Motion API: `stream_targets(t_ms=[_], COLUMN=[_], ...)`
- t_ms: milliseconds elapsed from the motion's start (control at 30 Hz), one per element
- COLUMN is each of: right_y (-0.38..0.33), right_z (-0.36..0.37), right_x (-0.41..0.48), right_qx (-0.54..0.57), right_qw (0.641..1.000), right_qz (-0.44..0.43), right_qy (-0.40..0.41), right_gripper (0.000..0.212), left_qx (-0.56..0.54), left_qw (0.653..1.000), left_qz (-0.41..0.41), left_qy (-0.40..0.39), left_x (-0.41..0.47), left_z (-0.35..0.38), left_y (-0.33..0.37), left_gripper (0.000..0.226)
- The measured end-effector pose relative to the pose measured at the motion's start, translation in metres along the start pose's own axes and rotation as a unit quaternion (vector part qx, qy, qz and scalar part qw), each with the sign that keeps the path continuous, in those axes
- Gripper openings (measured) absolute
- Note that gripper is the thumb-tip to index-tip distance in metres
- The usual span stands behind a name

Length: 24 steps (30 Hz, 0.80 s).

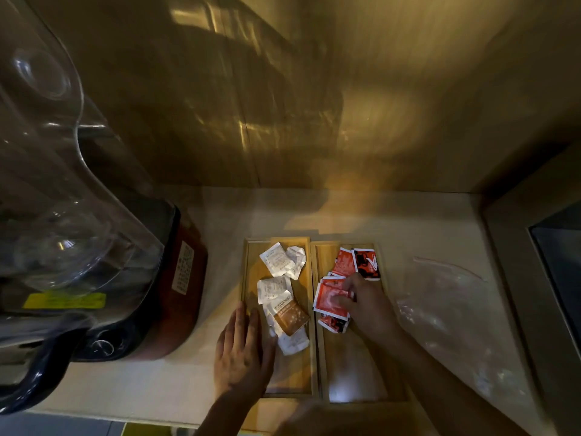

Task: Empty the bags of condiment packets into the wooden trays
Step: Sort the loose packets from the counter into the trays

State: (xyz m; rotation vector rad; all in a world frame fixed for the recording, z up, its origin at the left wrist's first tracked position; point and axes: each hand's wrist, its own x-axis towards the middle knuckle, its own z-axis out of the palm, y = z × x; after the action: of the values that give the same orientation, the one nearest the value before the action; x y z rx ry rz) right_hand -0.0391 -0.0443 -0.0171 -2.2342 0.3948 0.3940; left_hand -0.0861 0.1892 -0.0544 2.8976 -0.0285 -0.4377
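Two wooden trays sit side by side on the counter. The left tray [251, 265] holds several white packets [276, 262] and one brown packet [290, 316]. The right tray [355, 372] holds several red packets [342, 262] at its far half. My left hand [243, 350] lies flat, fingers spread, over the left tray's near left rim, holding nothing. My right hand [361, 303] reaches into the right tray with its fingertips pressed on a red packet [328, 300]. An empty clear plastic bag [449, 309] lies to the right of the trays.
A large blender [78, 247] with a clear jug and dark red base stands close on the left. A metal appliance [553, 278] borders the counter on the right. A glossy wall rises behind the trays.
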Motion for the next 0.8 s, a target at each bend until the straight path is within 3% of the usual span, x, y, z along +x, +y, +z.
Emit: stream_targets(t_ms=[200, 433, 667, 800], right_y=[0.000, -0.003, 0.020, 0.029], right_z=[0.003, -0.026, -0.066, -0.074], right_x=[-0.007, -0.024, -0.049, -0.056], right_qx=[-0.117, -0.064, -0.076, -0.112], right_qw=[0.988, 0.984, 0.963, 0.965], right_qz=[-0.038, -0.033, 0.010, 0.075], right_qy=[0.091, 0.164, 0.258, 0.226], right_gripper=[0.027, 0.025, 0.024, 0.028], left_qx=[-0.010, -0.109, -0.227, -0.276], left_qw=[1.000, 0.989, 0.963, 0.952], left_qz=[-0.002, -0.043, 0.116, 0.129], left_qy=[0.018, 0.088, 0.091, 0.011], left_x=[0.000, 0.006, 0.018, 0.020], left_z=[0.003, -0.021, -0.045, -0.047], left_y=[-0.001, 0.014, 0.095, 0.136], left_gripper=[0.075, 0.079, 0.061, 0.053])
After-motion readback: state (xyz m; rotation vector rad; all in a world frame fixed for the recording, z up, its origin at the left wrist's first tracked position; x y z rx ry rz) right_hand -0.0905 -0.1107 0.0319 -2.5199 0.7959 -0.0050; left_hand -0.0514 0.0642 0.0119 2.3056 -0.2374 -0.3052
